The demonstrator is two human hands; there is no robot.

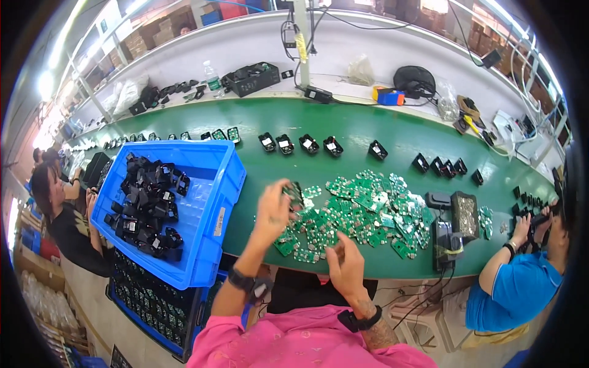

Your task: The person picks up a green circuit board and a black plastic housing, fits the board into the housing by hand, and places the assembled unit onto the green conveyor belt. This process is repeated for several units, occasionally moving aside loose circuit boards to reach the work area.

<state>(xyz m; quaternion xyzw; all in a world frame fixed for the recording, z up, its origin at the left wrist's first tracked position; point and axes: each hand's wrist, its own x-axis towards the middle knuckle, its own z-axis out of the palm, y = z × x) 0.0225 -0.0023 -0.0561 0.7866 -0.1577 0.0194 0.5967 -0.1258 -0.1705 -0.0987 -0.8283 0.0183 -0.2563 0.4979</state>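
My left hand [272, 213] is over the left end of the heap, slightly blurred. Its fingers are closed on a black plastic housing [296, 194] with green showing inside, partly hidden by the fingers. My right hand [346, 267] hovers at the near edge of the green circuit boards [368, 205], thumb and forefinger apart, with nothing visible in it. The boards lie loose in a wide, flat heap on the green table [264, 122]. Beyond them, black housings [308, 144] stand in a spaced row, some with white labels inside.
A blue bin [208, 245] of black housings [150, 196] is at my left. Right of the heap are a black box [464, 216] and dark devices [443, 245] with cables. Co-workers sit at left [67, 221] and right [515, 276]. A shelf with a bottle [211, 78] runs behind.
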